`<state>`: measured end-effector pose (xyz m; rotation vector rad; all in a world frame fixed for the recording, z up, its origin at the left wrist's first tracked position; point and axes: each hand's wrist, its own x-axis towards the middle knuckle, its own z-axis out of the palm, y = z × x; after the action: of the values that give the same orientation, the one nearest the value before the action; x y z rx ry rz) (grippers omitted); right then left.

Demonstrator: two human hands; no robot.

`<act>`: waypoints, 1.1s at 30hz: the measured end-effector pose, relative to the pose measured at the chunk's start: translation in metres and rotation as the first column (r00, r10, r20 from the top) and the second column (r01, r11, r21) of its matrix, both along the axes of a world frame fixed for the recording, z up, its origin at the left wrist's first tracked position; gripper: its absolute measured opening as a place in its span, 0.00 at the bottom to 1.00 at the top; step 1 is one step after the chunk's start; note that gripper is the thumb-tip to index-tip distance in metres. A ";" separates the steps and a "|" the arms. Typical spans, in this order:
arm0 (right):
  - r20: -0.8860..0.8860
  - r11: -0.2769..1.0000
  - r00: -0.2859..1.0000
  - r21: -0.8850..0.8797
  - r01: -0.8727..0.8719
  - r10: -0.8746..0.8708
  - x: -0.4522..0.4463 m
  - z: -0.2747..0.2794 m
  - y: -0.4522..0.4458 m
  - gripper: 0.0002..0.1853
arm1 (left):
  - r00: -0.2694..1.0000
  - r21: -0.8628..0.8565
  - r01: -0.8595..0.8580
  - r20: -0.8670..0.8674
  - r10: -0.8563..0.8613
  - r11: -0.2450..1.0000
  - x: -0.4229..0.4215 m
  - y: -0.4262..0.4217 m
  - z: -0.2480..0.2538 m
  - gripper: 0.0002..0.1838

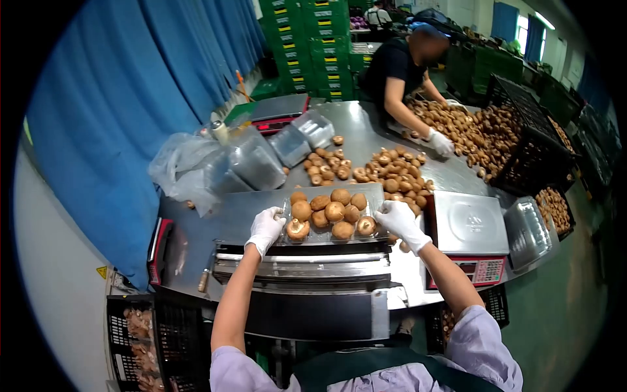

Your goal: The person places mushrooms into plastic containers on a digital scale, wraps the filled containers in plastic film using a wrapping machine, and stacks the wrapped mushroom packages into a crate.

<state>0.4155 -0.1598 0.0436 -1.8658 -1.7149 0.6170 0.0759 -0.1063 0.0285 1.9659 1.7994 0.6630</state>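
Clear tray (pixel 320 238) of mushrooms (pixel 334 212) at 12 o'clock from wearer, left hand (pixel 266 230) gripping its 9 o'clock end, right hand (pixel 401 223) its 3. Load's loose, looks proud of rim: uneven lift or squeeze could roll caps onto metal bar (pixel 300 258) at 6.

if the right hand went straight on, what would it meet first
Likely the clear tray of mushrooms; the right hand is at its right end, though exact contact is hard to judge.
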 end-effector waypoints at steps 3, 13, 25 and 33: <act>0.083 0.999 0.996 -0.034 -0.014 0.017 -0.055 -0.007 0.021 0.16 | 0.998 -0.101 -0.043 -0.056 0.037 0.994 -0.051 0.010 -0.009 0.17; 0.497 0.924 0.828 0.122 -0.362 0.258 -0.051 0.029 -0.061 0.06 | 0.732 -0.043 0.568 -0.429 -0.529 0.822 -0.124 -0.057 0.053 0.15; 0.505 0.678 0.628 0.108 -0.727 0.593 -0.050 -0.003 -0.087 0.12 | 0.524 -0.049 0.790 -0.464 -0.714 0.611 -0.136 -0.059 0.047 0.12; -0.298 0.937 0.888 0.121 -0.329 0.350 -0.036 0.143 -0.173 0.02 | 0.815 -0.739 0.578 0.546 -0.195 0.346 -0.187 -0.109 0.171 0.11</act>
<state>0.3793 -0.3324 0.1864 -1.3379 -1.8269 0.9279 -0.1115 -0.2153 0.1996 1.2735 0.9598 -0.1373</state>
